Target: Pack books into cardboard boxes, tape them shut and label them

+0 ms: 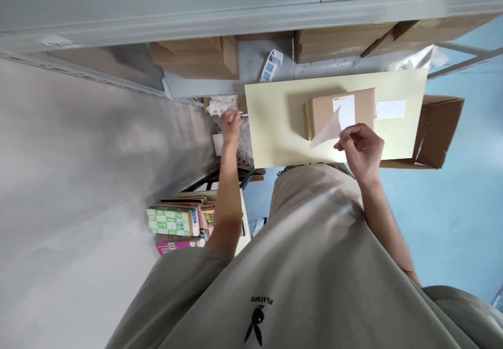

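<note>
My right hand (362, 149) pinches the corner of a thin white label sheet (328, 131), curled and hanging over the front of a cardboard box (363, 109). On the box's top lies a white shipping label (348, 109); whether the sheet is still joined to it cannot be made out. The box rests on a pale yellow board (275, 129) in front of my body. Out to the left, my left hand (231, 124) is held over a container of crumpled white paper strips (222, 106). Its fingers are curled together, and what they hold, if anything, is hidden.
Another white label (390, 109) lies on the board's right side. An open carton (440, 134) stands beyond its right edge. Behind are a power strip (271, 66) and large cartons (341, 42) under a grey shelf (176, 3). Flattened printed boxes (173, 220) are stacked at lower left.
</note>
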Demonstrator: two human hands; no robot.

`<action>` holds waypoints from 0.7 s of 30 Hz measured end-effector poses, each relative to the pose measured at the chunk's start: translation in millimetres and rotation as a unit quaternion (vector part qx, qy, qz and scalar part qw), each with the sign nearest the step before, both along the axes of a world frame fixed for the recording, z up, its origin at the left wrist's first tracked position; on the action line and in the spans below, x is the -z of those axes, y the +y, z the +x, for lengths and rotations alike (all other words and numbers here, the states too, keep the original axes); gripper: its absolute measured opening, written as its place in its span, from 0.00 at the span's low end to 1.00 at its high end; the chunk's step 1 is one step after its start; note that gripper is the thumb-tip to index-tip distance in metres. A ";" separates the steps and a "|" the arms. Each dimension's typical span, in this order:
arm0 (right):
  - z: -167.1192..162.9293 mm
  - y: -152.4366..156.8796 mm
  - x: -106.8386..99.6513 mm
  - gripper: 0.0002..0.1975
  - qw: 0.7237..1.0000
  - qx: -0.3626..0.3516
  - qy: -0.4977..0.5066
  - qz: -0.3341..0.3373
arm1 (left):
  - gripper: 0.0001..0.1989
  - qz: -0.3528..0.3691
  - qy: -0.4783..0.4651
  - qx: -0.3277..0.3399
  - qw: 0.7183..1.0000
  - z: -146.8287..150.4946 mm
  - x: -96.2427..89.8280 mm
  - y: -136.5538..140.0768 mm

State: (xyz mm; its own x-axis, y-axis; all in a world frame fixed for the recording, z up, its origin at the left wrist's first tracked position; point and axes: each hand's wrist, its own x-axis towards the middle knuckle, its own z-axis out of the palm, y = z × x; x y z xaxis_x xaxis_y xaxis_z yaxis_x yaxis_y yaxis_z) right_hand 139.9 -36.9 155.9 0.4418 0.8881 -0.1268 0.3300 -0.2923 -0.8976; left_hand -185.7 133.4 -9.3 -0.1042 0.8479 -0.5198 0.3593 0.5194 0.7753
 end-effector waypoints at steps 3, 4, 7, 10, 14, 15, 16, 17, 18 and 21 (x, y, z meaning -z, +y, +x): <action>11.0 1.4 5.5 0.19 1.000 -0.012 -0.015 -0.005 | 0.24 0.018 -0.157 -0.041 0.987 69.4 -15.2 -48.4; 14.8 2.1 6.6 0.18 1.000 -0.019 -0.022 -0.006 | 0.28 0.027 -0.231 -0.035 0.972 89.7 -25.8 -63.8; 26.0 4.1 8.0 0.13 0.998 -0.051 -0.048 0.004 | 0.31 0.027 -0.308 0.021 0.951 137.2 -67.5 -98.2; 36.4 5.2 8.5 0.09 0.992 -0.097 -0.082 0.016 | 0.30 0.021 -0.314 0.050 0.948 167.0 -104.4 -113.3; 48.8 5.0 13.3 0.09 0.981 -0.161 -0.107 0.003 | 0.29 0.008 -0.315 0.053 0.948 194.6 -121.2 -120.5; 51.8 4.5 15.2 0.09 0.978 -0.177 -0.108 -0.004 | 0.30 0.004 -0.308 0.049 0.950 201.0 -120.6 -122.5; 54.8 3.6 17.3 0.09 0.975 -0.193 -0.110 -0.011 | 0.30 -0.001 -0.299 0.043 0.953 207.4 -119.0 -125.0; 58.0 2.4 19.4 0.08 0.971 -0.211 -0.110 -0.019 | 0.30 -0.004 -0.289 0.034 0.957 213.5 -116.7 -127.8; 61.4 0.9 21.5 0.08 0.967 -0.229 -0.109 -0.026 | 0.30 -0.007 -0.281 0.021 0.959 219.4 -114.0 -130.8; 74.5 -5.5 28.6 0.07 0.954 -0.282 -0.089 -0.046 | 0.27 -0.005 -0.270 -0.039 0.962 234.4 -105.5 -140.2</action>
